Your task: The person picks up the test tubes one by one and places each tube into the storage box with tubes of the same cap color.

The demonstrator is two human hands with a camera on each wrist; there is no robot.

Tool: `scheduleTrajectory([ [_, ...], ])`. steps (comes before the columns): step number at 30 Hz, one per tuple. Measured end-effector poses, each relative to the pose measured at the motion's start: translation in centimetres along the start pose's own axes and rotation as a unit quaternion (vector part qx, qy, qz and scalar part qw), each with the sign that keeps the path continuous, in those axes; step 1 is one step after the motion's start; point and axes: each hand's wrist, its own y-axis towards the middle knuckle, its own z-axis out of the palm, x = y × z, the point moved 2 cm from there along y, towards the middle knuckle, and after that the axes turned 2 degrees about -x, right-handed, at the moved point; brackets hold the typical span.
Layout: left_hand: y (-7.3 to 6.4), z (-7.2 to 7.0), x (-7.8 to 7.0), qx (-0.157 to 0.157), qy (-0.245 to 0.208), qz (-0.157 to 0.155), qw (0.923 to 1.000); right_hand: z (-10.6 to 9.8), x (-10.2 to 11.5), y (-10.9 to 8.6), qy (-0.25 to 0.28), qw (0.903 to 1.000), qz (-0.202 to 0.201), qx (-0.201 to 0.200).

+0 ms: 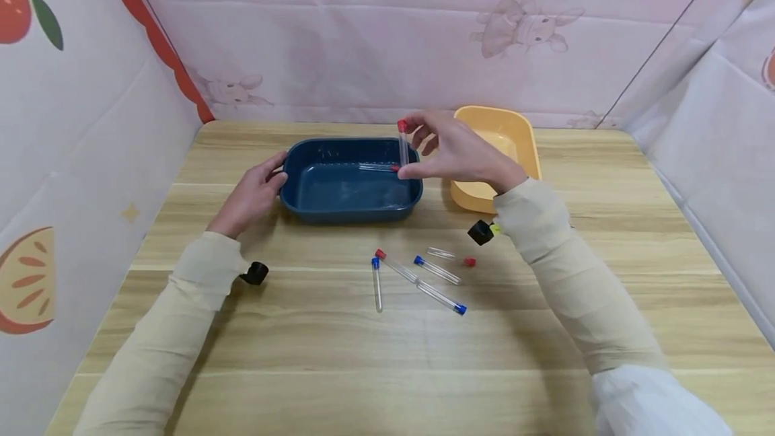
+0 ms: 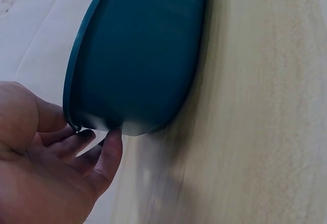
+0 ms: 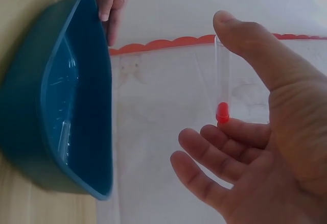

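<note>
My right hand (image 1: 457, 150) pinches a red-capped clear test tube (image 1: 403, 147) between thumb and index finger, one at each end. The tube stands upright, cap up, over the right end of a dark blue basin (image 1: 348, 215). In the right wrist view the other fingers (image 3: 204, 152) are spread away from the tube. My left hand (image 1: 251, 194) grips the basin's left end, fingertips at the rim and outer wall, as the left wrist view also shows. Inside the basin lies another red-capped test tube (image 1: 377, 167).
A yellow basin (image 1: 527, 136) stands at the back right, partly behind my right hand. Nearer me on the wooden table (image 1: 303, 355) lie several test tubes, among them a blue-capped tube (image 1: 378, 288) and a red-capped tube (image 1: 399, 268). Printed cloth walls (image 1: 363, 39) enclose the table.
</note>
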Motion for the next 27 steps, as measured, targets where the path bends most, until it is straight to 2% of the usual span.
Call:
scheduleTrajectory([
  [5,0.1,-0.4,0.1,-0.010,0.000,-0.007,0.9999,1.1,-0.7,1.2,0.008,0.9999,-0.006,0.003],
  [9,0.3,-0.5,0.1,-0.016,0.007,-0.003,0.9998,2.3,-0.9,1.9,0.003,0.9999,0.012,0.008],
  [16,0.4,-0.5,0.1,-0.023,0.007,-0.003,0.9997,4.1,-1.4,3.4,-0.014,0.9997,0.012,0.017],
  [23,0.1,-0.4,0.2,-0.008,-0.006,-0.008,0.9999,5.5,-2.1,4.7,-0.019,0.9987,0.038,0.029],
  [27,-0.1,-0.5,0.2,-0.001,-0.009,0.004,0.9999,6.4,-2.8,5.5,-0.020,0.9976,0.048,0.046],
])
